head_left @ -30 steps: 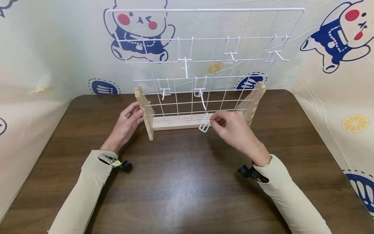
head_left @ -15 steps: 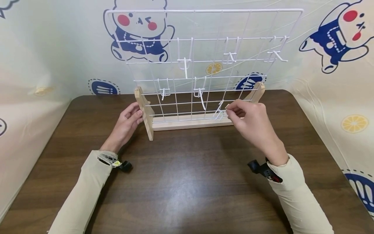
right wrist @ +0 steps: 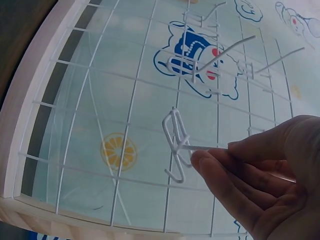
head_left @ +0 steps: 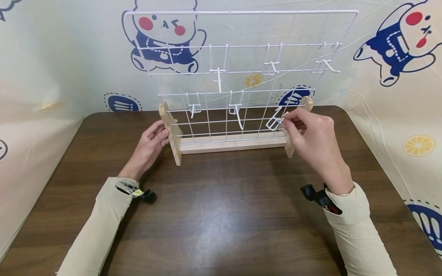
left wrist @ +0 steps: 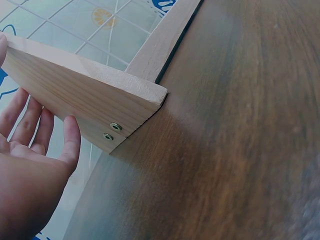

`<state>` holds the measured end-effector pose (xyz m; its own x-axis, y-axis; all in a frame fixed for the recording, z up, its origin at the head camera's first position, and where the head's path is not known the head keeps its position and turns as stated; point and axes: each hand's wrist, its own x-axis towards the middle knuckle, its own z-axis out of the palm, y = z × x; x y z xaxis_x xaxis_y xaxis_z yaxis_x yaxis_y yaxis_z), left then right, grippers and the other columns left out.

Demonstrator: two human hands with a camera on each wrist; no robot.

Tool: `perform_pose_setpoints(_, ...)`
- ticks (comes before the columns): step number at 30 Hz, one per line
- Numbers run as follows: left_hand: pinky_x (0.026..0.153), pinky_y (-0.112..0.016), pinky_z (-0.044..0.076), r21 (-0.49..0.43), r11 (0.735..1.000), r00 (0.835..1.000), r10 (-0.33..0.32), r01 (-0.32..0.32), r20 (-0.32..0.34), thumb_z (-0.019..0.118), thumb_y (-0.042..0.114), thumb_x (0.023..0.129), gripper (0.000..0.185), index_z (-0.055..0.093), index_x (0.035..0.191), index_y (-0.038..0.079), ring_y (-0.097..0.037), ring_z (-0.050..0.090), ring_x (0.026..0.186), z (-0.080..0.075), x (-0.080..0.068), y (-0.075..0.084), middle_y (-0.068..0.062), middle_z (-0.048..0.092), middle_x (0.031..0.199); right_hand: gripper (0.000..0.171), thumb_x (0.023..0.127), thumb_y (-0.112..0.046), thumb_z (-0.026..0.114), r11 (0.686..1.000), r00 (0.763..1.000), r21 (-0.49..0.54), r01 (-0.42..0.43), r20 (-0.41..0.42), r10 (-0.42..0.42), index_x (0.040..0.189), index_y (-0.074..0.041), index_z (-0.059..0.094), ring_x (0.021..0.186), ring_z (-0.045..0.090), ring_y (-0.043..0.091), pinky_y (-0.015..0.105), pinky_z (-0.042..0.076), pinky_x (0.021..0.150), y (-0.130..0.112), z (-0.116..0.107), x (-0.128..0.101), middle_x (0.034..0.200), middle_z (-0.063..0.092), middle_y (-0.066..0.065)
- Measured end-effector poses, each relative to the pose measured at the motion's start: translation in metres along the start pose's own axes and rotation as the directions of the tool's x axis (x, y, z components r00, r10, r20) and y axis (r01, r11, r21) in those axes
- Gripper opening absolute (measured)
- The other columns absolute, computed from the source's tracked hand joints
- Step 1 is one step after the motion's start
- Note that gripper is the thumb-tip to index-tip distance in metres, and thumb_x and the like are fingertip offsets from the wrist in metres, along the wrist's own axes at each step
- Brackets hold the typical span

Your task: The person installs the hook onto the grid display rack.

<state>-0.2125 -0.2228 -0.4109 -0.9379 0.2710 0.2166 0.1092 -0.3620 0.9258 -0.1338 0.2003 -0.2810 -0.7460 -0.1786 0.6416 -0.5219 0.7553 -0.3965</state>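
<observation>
My right hand [head_left: 315, 138] pinches the prong of a white wire display hook [right wrist: 178, 145] between thumb and fingers. That hook stands tilted in front of the lower right part of a white wire grid [head_left: 241, 13]; whether it touches the wires I cannot tell. At the other end, my left hand [head_left: 145, 147] holds the back edge of the rack's left wooden side panel [head_left: 171, 134], thumb on one side and fingers on the other. Several similar hooks hang on the grid, among them a long-pronged hook [head_left: 218, 74] in the upper row and a lower hook [head_left: 236, 108].
A wooden base bar [head_left: 228, 145] joins the two side panels; my right hand partly covers the right panel [head_left: 306, 102]. The rack stands on a brown table [head_left: 207, 214]. Patterned cloth [head_left: 397, 115] rises close behind and beside it.
My right hand has carried the pinched hook rightward and up, from the base bar to the grid's lower right. The left hand stays at the side panel.
</observation>
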Motion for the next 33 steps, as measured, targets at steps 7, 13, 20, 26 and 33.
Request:
perform_pose_setpoints(7, 0.094, -0.029, 0.050, 0.000, 1.000, 1.000, 0.000, 0.000, -0.001, 0.057, 0.007, 0.101, 0.041, 0.048, 0.140, 0.000, -0.023, 0.055, 0.117, 0.000, 0.000, 0.000, -0.015, 0.052, 0.140, 0.009, 0.093, 0.000, 0.063, 0.995, 0.991, -0.057, 0.086, -0.097, -0.091, 0.093, 0.002, 0.072, 0.069, 0.067, 0.021, 0.022, 0.046, 0.064, 0.003, 0.005, -0.001, 0.083, 0.073, 0.012)
perform_pose_setpoints(13, 0.095, -0.029, 0.050, 0.006, 1.000, 1.000, -0.004, 0.004, 0.001, 0.056, 0.007, 0.101, 0.041, 0.048, 0.141, 0.000, -0.023, 0.055, 0.117, 0.000, 0.001, -0.001, -0.018, 0.050, 0.142, 0.010, 0.095, 0.000, 0.060, 0.988, 0.989, -0.116, 0.106, -0.092, -0.117, 0.098, 0.005, 0.069, 0.075, 0.068, 0.028, 0.044, 0.056, 0.067, 0.009, 0.017, -0.002, 0.088, 0.072, 0.018)
perform_pose_setpoints(20, 0.095, -0.028, 0.050, -0.009, 1.000, 1.000, 0.007, -0.006, 0.026, 0.055, 0.006, 0.102, 0.040, 0.048, 0.141, -0.001, -0.024, 0.054, 0.119, 0.000, 0.002, -0.001, -0.024, 0.043, 0.147, 0.008, 0.094, -0.002, 0.063, 0.990, 0.997, -0.126, 0.066, 0.038, -0.062, 0.094, 0.003, 0.069, 0.069, 0.065, 0.026, 0.043, 0.056, 0.067, 0.014, 0.023, -0.003, 0.082, 0.071, 0.016)
perform_pose_setpoints(26, 0.095, -0.027, 0.050, -0.007, 1.000, 0.999, 0.010, -0.010, 0.037, 0.055, 0.006, 0.102, 0.041, 0.048, 0.141, -0.001, -0.025, 0.053, 0.119, 0.000, 0.002, 0.000, -0.025, 0.041, 0.148, 0.009, 0.092, -0.002, 0.062, 0.998, 0.982, -0.064, -0.028, 0.183, 0.040, 0.090, -0.002, 0.070, 0.069, 0.067, 0.019, 0.037, 0.056, 0.066, 0.021, 0.021, -0.002, 0.080, 0.072, 0.009)
perform_pose_setpoints(33, 0.092, -0.027, 0.050, -0.025, 1.000, 1.000, 0.011, -0.011, 0.018, 0.055, 0.004, 0.101, 0.040, 0.049, 0.140, -0.001, -0.021, 0.057, 0.113, -0.001, 0.000, -0.001, -0.019, 0.051, 0.139, 0.005, 0.092, -0.006, 0.069, 0.985, 0.927, 0.087, -0.152, 0.357, 0.112, 0.091, -0.009, 0.074, 0.074, 0.067, 0.012, 0.019, 0.052, 0.070, 0.034, 0.022, 0.000, 0.083, 0.072, 0.002)
